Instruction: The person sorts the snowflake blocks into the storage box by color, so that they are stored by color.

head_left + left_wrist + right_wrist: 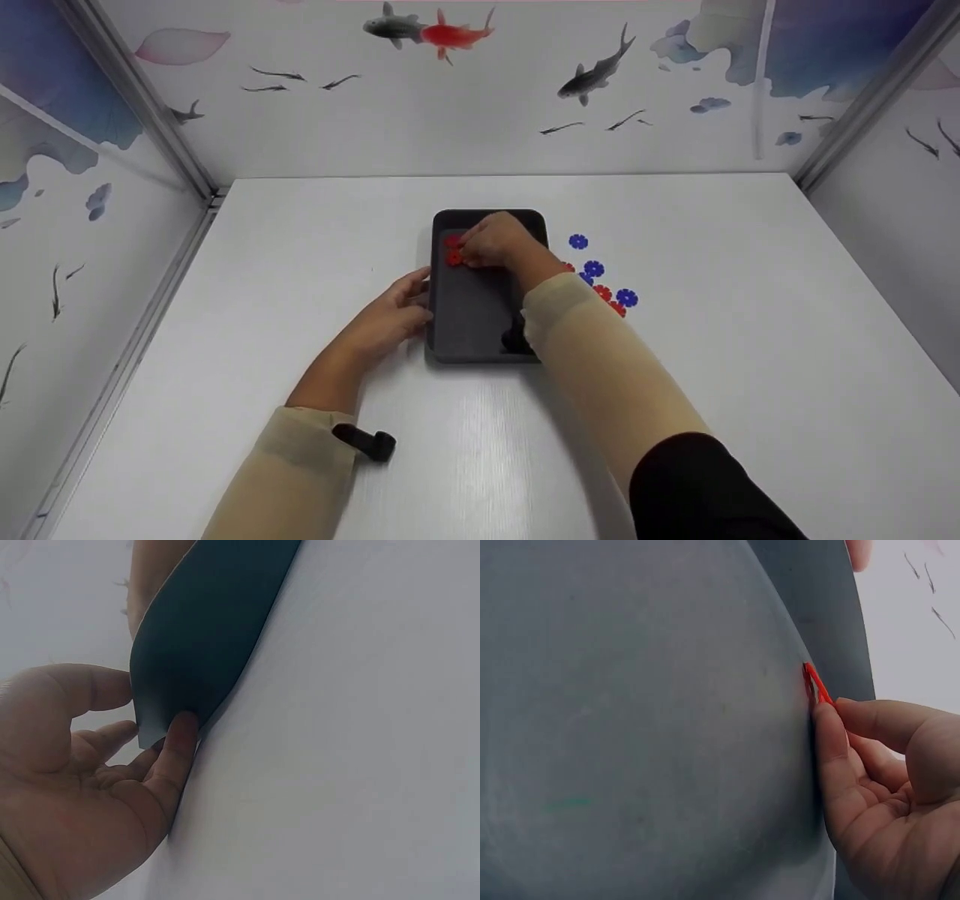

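Note:
A dark grey rectangular tray (472, 315) sits on the white table. My right hand (495, 241) reaches over the tray's right wall to its far left part. Between thumb and fingertips it pinches a red flower-shaped plastic piece (821, 682), tilted with one edge right at the tray floor. Another red flower-shaped piece (452, 241) lies near it inside the tray. My left hand (386, 319) is beside the tray's left wall; in the left wrist view its lightly bent fingers touch the outside of the tray (210, 622).
Several blue flower-shaped pieces (627, 298) and red flower-shaped pieces (602, 293) lie right of the tray, some partly behind the right forearm. A black wrist camera (367, 442) juts from the left sleeve. Printed panels (480, 112) wall in the table at the back and sides.

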The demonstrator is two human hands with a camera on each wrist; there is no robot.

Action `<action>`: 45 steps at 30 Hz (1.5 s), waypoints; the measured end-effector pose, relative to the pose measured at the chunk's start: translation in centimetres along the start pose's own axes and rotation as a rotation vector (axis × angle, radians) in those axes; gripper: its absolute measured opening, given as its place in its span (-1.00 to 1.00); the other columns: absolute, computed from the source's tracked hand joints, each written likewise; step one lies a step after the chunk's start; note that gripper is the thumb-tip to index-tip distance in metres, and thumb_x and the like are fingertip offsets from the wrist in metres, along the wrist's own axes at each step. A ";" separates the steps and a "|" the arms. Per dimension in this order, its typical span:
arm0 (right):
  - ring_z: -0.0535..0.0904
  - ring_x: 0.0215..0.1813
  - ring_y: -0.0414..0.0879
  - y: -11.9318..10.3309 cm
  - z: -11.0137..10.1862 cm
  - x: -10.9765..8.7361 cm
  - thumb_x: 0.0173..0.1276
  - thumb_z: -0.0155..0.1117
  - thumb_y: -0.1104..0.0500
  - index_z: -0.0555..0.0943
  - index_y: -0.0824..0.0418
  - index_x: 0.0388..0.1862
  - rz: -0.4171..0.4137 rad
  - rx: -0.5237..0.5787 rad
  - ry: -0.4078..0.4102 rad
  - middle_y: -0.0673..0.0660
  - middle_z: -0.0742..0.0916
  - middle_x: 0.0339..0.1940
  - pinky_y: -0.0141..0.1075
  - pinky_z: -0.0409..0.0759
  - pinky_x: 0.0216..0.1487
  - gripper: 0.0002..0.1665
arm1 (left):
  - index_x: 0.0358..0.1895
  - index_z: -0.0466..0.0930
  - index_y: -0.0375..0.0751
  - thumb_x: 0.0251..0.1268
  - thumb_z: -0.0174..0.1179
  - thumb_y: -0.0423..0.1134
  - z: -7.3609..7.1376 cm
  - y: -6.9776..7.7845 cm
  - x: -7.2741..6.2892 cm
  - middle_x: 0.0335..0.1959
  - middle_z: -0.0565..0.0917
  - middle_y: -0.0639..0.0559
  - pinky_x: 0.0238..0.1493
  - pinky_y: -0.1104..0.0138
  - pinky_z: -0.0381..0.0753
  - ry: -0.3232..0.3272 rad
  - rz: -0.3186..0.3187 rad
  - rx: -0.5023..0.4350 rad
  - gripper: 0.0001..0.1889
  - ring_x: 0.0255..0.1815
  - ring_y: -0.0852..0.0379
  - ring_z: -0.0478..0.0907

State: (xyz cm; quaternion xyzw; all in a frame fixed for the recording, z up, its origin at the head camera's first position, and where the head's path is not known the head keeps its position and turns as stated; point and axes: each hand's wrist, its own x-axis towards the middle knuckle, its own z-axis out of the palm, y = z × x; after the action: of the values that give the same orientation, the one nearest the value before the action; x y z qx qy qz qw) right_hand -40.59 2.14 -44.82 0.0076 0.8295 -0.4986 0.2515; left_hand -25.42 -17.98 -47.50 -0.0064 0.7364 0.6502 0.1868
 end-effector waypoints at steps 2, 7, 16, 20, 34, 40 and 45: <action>0.77 -0.30 -0.18 -0.1 0.0 0.1 0.39 0.47 0.30 0.81 0.26 0.05 -0.008 -0.039 0.010 0.17 0.84 -0.08 -0.37 0.80 -0.15 -0.74 | 0.74 0.10 0.16 0.47 0.08 -0.34 0.0 -0.1 0.0 0.68 0.30 0.05 0.54 0.04 0.50 0.001 -0.001 -0.002 -0.19 0.63 0.03 0.37; 0.81 -0.25 -0.18 -0.6 -0.7 -0.5 0.43 0.46 0.23 0.79 0.24 0.13 -0.035 -0.048 0.032 0.14 0.85 -0.09 -0.32 0.82 -0.08 -0.69 | 0.73 0.11 0.19 0.48 0.09 -0.33 0.0 -0.1 0.0 0.66 0.31 0.07 0.55 0.03 0.49 0.005 -0.013 -0.010 -0.19 0.62 0.05 0.37; 0.81 -0.01 -0.03 -3.1 -5.6 -5.2 0.53 0.39 0.08 0.74 0.16 0.18 -0.208 0.094 0.033 0.27 0.80 0.12 -0.07 0.78 0.23 -0.68 | 0.74 0.10 0.15 0.48 0.10 -0.35 0.0 -0.1 0.0 0.67 0.31 0.06 0.56 0.03 0.49 0.023 -0.015 -0.019 -0.19 0.64 0.04 0.36; 0.79 0.03 0.01 -2.4 -7.8 -7.5 0.55 0.38 0.05 0.74 0.14 0.17 -0.241 0.146 0.055 0.28 0.76 0.16 -0.20 0.80 0.15 -0.68 | 0.74 0.11 0.17 0.49 0.09 -0.34 -0.1 -0.2 -0.1 0.67 0.31 0.07 0.56 0.02 0.48 0.026 -0.021 -0.009 -0.20 0.64 0.05 0.36; 0.75 0.05 0.05 4.6 -12.0 -9.5 0.62 0.29 0.00 0.70 0.15 0.23 -0.198 0.188 0.152 0.19 0.74 0.12 -0.30 0.79 0.11 -0.64 | 0.73 0.13 0.18 0.49 0.08 -0.36 -0.1 -0.3 -0.1 0.67 0.31 0.08 0.58 0.02 0.46 0.020 -0.007 -0.010 -0.20 0.64 0.04 0.36; 0.71 0.15 0.13 6.2 -12.6 -8.7 0.57 0.36 -0.02 0.70 0.12 0.24 -0.171 0.155 0.149 0.18 0.73 0.14 -0.32 0.78 0.12 -0.61 | 0.73 0.13 0.19 0.49 0.10 -0.36 0.1 -0.3 -0.1 0.69 0.29 0.06 0.60 0.01 0.44 0.014 -0.006 -0.011 -0.20 0.65 0.01 0.35; 0.69 0.27 0.11 7.4 -12.6 -7.6 0.55 0.37 -0.05 0.65 0.11 0.34 -0.111 0.057 0.148 0.18 0.70 0.29 -0.17 0.72 0.31 -0.51 | 0.73 0.13 0.20 0.49 0.11 -0.35 0.0 0.0 -0.2 0.68 0.30 0.05 0.59 0.01 0.45 0.008 0.002 -0.010 -0.20 0.64 0.02 0.37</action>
State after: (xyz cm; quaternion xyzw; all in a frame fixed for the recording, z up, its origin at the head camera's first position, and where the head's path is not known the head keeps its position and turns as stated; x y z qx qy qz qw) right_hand -37.15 18.17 -42.96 0.0058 0.8304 -0.5334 0.1611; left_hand -25.19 -18.02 -47.46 -0.0091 0.7338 0.6542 0.1831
